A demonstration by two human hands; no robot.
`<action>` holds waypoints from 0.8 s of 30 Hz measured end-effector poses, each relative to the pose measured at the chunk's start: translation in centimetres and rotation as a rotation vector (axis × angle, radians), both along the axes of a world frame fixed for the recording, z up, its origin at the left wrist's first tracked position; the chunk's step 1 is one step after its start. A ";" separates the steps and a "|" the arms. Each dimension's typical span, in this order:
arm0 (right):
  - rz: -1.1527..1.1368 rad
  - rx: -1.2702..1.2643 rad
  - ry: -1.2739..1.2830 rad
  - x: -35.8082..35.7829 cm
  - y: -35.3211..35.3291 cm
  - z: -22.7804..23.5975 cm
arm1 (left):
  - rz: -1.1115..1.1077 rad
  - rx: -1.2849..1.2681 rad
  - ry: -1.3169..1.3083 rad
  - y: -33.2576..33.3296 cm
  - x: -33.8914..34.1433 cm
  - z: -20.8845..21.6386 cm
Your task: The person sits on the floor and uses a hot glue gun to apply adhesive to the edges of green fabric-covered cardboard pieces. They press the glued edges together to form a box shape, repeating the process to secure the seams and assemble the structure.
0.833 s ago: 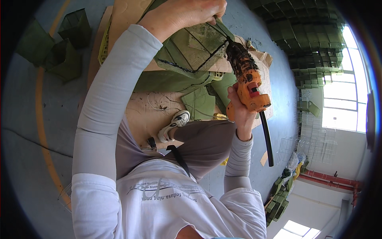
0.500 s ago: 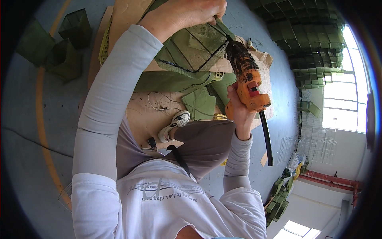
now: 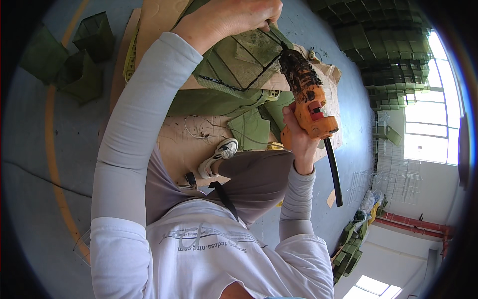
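Observation:
My right hand [image 3: 300, 142] is wrapped round the handle of an orange hot glue gun [image 3: 314, 107]. Its front part is crusted black, and a black glue stick [image 3: 333, 172] juts from its rear. The gun's nozzle end meets the rim of a green mesh box [image 3: 214, 65] with a wire frame. Black glue lines run along the box's edges. At the top of the view, my left hand [image 3: 234, 20] grips the box's far edge with fingers bent; part of the fingertips is hidden.
Beneath the box lies a cardboard-covered work surface [image 3: 162, 20]. Other green panels [image 3: 249, 128] and a thin cord are below it, near my shoe [image 3: 219, 157]. Green boxes [image 3: 94, 35] stand on the floor at left; tall stacks [image 3: 383, 45] of them fill the right.
The glue gun has shifted slightly left and up along the box's rim. My left hand has moved a touch to the left, still gripping the box.

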State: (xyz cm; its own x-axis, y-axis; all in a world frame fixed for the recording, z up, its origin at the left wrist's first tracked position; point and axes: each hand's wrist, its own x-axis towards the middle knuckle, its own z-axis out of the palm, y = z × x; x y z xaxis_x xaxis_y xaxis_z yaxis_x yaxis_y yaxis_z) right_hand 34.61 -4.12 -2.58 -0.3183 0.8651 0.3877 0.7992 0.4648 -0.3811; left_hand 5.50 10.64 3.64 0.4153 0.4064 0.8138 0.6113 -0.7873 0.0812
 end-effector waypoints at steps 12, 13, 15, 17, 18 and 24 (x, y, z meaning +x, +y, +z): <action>-0.011 0.006 -0.010 -0.2 0.1 -0.3 | 0.030 0.007 0.034 0.0 0.0 0.0; -0.011 0.014 -0.024 -0.2 0.1 -0.3 | 0.035 0.002 0.025 0.0 0.0 0.1; -0.009 0.017 -0.025 -0.4 0.0 -0.1 | 0.035 0.002 0.016 0.0 0.0 0.0; 0.005 0.015 -0.005 -0.7 0.0 0.2 | 0.024 0.014 0.014 0.0 -0.1 0.0; 0.016 0.017 0.003 -0.8 0.0 0.4 | 0.026 0.012 0.014 0.0 -0.1 0.0; -0.022 0.006 0.017 -0.9 -0.2 0.3 | 0.052 -0.004 0.045 0.0 0.0 0.1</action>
State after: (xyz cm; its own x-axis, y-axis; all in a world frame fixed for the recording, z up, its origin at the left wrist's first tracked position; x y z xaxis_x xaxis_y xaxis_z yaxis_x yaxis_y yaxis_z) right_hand 33.66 -4.33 -2.29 -0.2927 0.8693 0.3983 0.8025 0.4498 -0.3920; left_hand 5.49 10.62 3.69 0.4298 0.4315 0.7932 0.6546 -0.7539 0.0555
